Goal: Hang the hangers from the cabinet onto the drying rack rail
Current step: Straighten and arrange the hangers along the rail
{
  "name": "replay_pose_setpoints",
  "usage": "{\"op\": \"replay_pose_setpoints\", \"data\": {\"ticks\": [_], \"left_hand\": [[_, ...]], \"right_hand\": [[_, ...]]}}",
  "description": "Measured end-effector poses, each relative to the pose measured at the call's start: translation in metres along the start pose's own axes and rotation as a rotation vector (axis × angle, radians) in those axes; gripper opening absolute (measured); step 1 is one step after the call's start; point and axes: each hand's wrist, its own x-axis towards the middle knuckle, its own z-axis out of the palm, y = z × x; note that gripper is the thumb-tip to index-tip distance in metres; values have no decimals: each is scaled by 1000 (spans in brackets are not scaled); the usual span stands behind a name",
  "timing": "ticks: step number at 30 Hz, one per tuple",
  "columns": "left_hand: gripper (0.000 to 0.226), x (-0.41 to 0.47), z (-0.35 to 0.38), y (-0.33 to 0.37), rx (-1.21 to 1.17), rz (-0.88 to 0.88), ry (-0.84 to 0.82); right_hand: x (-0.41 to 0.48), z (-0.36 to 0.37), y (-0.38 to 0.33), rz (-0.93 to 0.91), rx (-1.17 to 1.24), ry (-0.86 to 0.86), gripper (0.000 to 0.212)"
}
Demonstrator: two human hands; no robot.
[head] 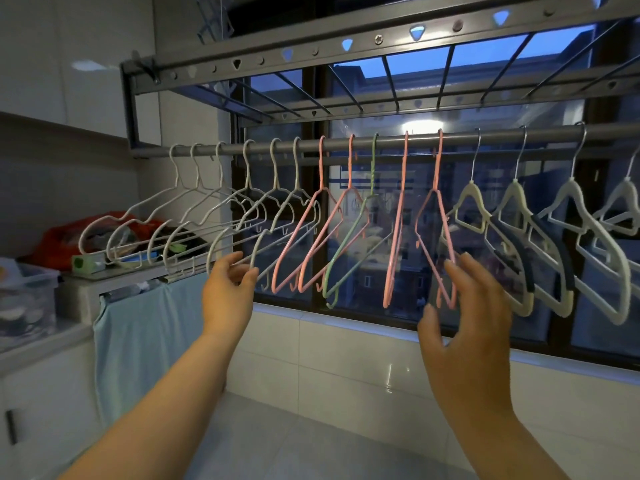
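Fingers (232, 259) of the left hand (227, 292) pinch a white hanger (210, 258) at its low end. The right hand (464, 317) spreads wide beside a pink hanger (435, 191). Every hanger hangs on the rail (381, 142). Space them gently and keep the hooks seated.

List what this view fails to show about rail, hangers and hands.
Head view:
Grey metal rail: right end cut off by frame edge.
Rightmost cream plastic hanger: cut off there too.
Left hand: grip on white wire hanger unclear, fingers cover it.
Right hand: motion-blurred; contact with pink wire hanger unclear.
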Motion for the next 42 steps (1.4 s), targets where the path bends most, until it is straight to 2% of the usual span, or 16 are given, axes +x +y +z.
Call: {"op": "replay_pose_setpoints", "data": {"ticks": [4, 7, 10, 13, 16, 19, 23, 26, 29, 32, 36, 42], "left_hand": [[32, 8, -2, -6, 21, -29, 4], [31, 14, -6, -9, 20, -35, 18], [33, 14, -8, -9, 16, -30, 3], [39, 8, -10, -6, 14, 26, 1], [39, -9, -14, 4, -22, 121, 36], [39, -31, -9, 15, -115, 174, -76], [41, -45, 5, 18, -217, 82, -209], [42, -45, 9, 15, -249, 24, -225], [41, -42, 10, 14, -293, -17, -235], [38, -40, 13, 15, -318, -46, -265], [35, -40, 17, 15, -350, -73, -311], [26, -39, 16, 15, -340, -44, -303]], "right_hand": [[1, 3, -2, -25, -35, 17, 41], [0, 5, -1, -6, -44, 16, 49], [-1, 6, -2, 25, -23, -8, 48], [0, 5, -5, 29, -6, 5, 46], [-3, 5, -11, -54, -2, 62, 40], [-11, 11, -21, -122, 14, 33, 38], [-17, 26, -28, -20, 94, -30, 44], [-15, 32, -32, 99, 159, -66, 51], [-14, 34, -31, 254, 214, -194, 58], [-10, 33, -31, 362, 244, -233, 57], [-5, 34, -33, 440, 290, -244, 54], [1, 35, -29, 421, 303, -210, 45]]}}
